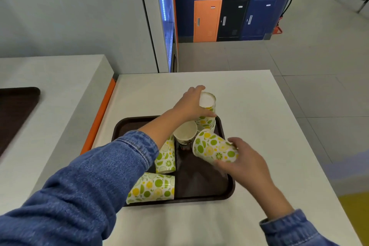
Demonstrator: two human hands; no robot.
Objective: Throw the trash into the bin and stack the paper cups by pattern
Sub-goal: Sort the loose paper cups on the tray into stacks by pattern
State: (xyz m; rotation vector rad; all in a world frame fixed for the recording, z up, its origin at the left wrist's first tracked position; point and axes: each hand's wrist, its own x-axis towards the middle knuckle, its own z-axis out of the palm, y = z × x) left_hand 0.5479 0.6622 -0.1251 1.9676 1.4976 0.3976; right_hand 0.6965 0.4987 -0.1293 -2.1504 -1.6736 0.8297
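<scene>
A dark brown tray (201,185) sits on a white table and carries several paper cups. My left hand (189,104) grips an upside-down citrus-pattern cup (207,107) that sits on top of other inverted citrus cups at the tray's far right corner. My right hand (245,158) holds a citrus-pattern cup (214,148) tilted on its side, mouth pointing left, above the tray. An upright cup with a dark pattern (185,135) stands between them. Two more citrus cups lie on the tray, one (165,156) partly hidden under my left forearm and one (151,187) on its side at the near left.
The white table (259,106) ends at the right, with grey floor beyond. A lower counter to the left holds another dark tray (16,110). An orange strip (99,118) runs between counter and table. Lockers and a lit cabinet stand behind.
</scene>
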